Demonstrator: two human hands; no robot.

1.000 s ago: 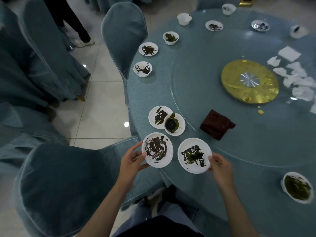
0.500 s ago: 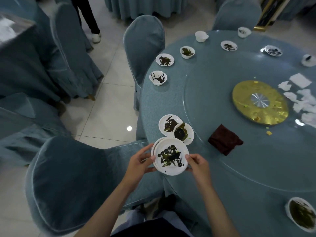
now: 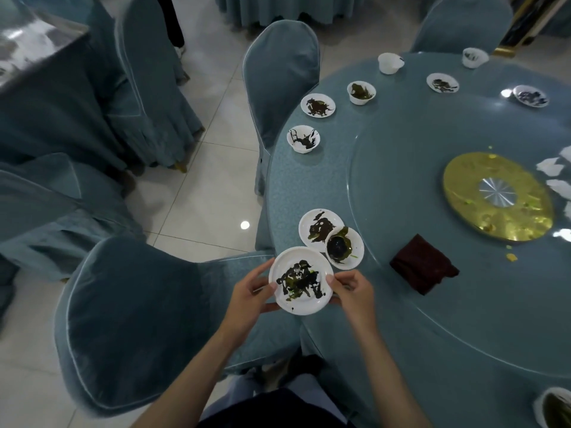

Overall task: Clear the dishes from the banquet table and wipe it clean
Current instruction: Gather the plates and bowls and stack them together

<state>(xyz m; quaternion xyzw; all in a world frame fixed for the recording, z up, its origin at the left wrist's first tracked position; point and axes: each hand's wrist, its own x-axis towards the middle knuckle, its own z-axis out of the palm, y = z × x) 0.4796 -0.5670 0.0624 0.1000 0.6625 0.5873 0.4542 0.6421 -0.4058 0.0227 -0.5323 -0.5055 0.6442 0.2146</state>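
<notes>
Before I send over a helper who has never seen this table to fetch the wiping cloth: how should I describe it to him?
Start at the round blue table and find the gold disc at its middle. Toward the near edge from it, on the glass turntable, lies the folded cloth. It is the only dark red, soft thing among white dishes and white paper scraps.

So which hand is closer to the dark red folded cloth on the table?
Right. The right hand pinches the stained white round plate's right rim, left of the dark red cloth; the left hand holds the opposite rim, farther left.
</notes>
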